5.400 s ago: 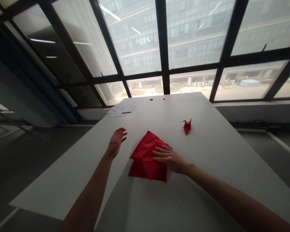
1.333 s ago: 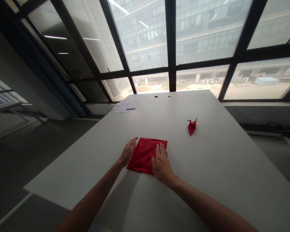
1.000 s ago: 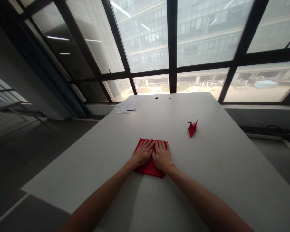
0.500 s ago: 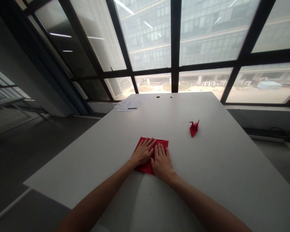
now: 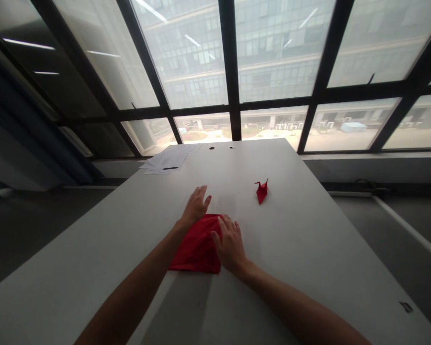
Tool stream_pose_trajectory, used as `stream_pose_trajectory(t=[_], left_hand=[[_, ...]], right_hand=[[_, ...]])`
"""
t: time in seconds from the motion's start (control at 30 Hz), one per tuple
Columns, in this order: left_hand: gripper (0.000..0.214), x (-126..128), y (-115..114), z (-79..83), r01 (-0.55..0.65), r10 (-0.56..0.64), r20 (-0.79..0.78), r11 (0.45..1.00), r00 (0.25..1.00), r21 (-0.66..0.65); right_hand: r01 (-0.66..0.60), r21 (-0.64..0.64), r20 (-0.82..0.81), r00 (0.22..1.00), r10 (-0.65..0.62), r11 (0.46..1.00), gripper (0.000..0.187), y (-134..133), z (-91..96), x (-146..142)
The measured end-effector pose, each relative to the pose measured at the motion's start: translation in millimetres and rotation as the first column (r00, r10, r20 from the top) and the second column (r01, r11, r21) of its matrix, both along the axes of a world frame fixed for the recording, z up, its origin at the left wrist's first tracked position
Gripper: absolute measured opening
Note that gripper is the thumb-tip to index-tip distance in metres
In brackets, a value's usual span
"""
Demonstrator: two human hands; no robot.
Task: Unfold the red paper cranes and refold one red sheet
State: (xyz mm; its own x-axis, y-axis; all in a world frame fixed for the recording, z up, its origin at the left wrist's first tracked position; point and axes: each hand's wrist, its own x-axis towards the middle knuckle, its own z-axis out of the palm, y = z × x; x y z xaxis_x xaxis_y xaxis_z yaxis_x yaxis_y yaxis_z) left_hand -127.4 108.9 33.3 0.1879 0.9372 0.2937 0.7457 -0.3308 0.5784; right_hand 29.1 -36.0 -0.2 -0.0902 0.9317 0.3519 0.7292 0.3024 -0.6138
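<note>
A creased sheet of red paper [image 5: 197, 249] lies on the white table in front of me. Over its far left edge is my left hand [image 5: 196, 205], fingers stretched out and holding nothing; it seems raised a little off the surface. My right hand [image 5: 231, 243] is at the sheet's right edge, fingers extended, with the fingertips on or just above the far right corner. Part of the sheet is hidden under my hands and left forearm. Beyond my right hand, a folded red paper crane [image 5: 262, 192] stands on the table.
Loose white papers [image 5: 165, 159] with a dark strip lie at the table's far left. Two small holes, one a round dark hole [image 5: 211, 148], sit near the far edge of the white table [image 5: 301, 230]. Tall windows [image 5: 273, 57] rise behind it; a blue curtain [image 5: 32, 124] hangs at left.
My left hand has lifted off the paper and moved toward its far edge. My right hand has shifted to the right edge, uncovering more of the sheet. The view has turned right.
</note>
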Motion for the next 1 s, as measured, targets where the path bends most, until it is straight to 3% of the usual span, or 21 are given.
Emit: stream_pose_trajectory(t=[0.1,0.17,0.2,0.3,0.4,0.53,0.7,0.83,1.0], left_hand=[[0.052,72.4,20.4,0.5,0.137,-0.135,0.153,0.991,0.979,0.001],[0.049,117.4,33.1,-5.5,0.19,-0.18,0.248,0.982,0.952,-0.014],[0.048,137.1,39.7,-9.4,0.202,-0.187,0.294,0.979,0.937,-0.022],[0.045,182.9,59.4,-20.7,0.207,-0.17,0.413,0.977,0.895,-0.046],[0.037,208.6,74.5,-29.1,0.234,-0.162,0.517,0.969,0.84,-0.076],[0.024,211.2,80.8,-36.2,0.278,-0.12,0.674,0.952,0.729,-0.131],[0.038,184.2,67.7,-39.7,0.311,0.003,0.869,0.933,0.494,-0.18],[0.039,170.1,52.9,-41.0,0.365,0.036,0.943,0.917,0.331,-0.163],[0.037,164.4,48.4,-46.3,0.35,0.044,0.968,0.927,0.246,-0.131]], right_hand=[[0.24,0.079,-0.281,0.937,-0.209,0.968,0.044,40.3,5.3,59.4],[0.442,0.046,-0.473,0.799,-0.371,0.896,0.041,73.5,7.3,106.9],[0.49,0.03,-0.495,0.765,-0.413,0.871,0.043,89.5,7.6,129.1],[0.513,0.008,-0.516,0.737,-0.436,0.858,0.048,128.6,5.4,177.2],[0.434,0.006,-0.543,0.758,-0.361,0.901,0.039,151.7,1.1,194.2],[0.357,0.006,-0.644,0.716,-0.269,0.934,0.027,166.3,-1.9,196.4],[0.347,-0.022,-0.836,0.508,-0.208,0.937,0.036,165.9,-3.7,191.9],[0.288,-0.058,-0.923,0.35,-0.161,0.956,0.037,158.1,-8.5,172.8],[0.216,-0.083,-0.948,0.284,-0.144,0.973,0.033,152.1,-17.5,153.9]])
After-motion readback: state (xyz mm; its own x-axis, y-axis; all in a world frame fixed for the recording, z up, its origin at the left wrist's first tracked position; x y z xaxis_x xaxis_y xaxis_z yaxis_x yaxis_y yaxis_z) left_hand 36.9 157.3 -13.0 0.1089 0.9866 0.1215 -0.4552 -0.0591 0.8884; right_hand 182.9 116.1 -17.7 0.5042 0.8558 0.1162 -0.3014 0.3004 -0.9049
